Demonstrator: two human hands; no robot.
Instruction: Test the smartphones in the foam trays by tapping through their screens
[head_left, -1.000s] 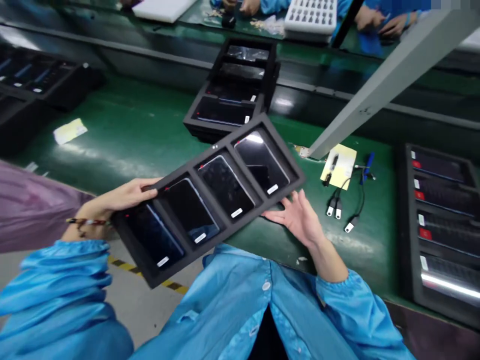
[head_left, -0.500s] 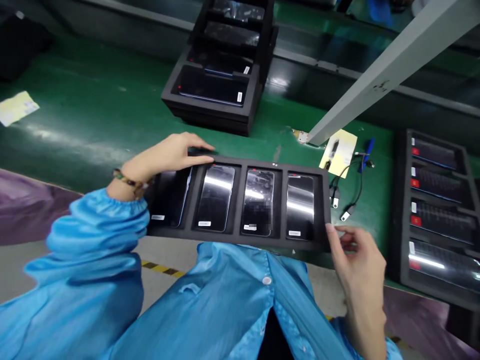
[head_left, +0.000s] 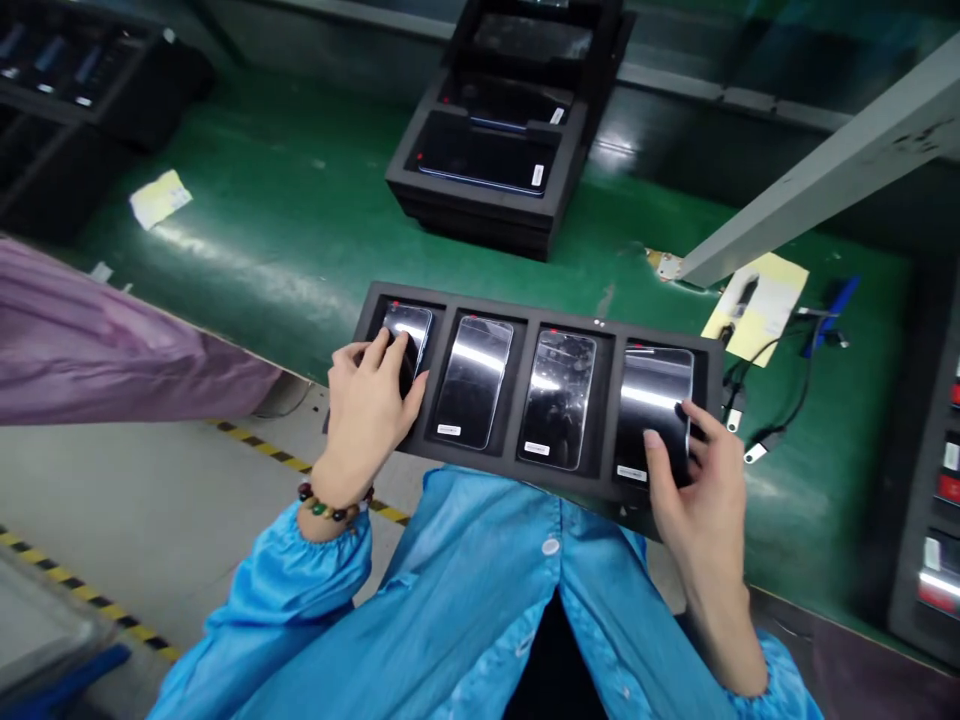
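Observation:
A long black foam tray lies in front of me, partly past the bench's front edge. Smartphones with shiny dark screens and small white labels sit in its compartments. My left hand is spread over the leftmost smartphone, its fingertips on the screen and its thumb by the right side. At the other end my right hand has its thumb on the front of the rightmost smartphone and its fingers around the right edge. Between the hands, two smartphones rest in their slots.
Behind the tray stands a stack of black phone trays. Short cables and a yellow paper lie right of it, by a grey post. More trays are at the far right and upper left.
My left hand has moved from the tray's back edge onto the leftmost smartphone. My right hand has gone from the tray's right end to the rightmost smartphone. The view has shifted left.

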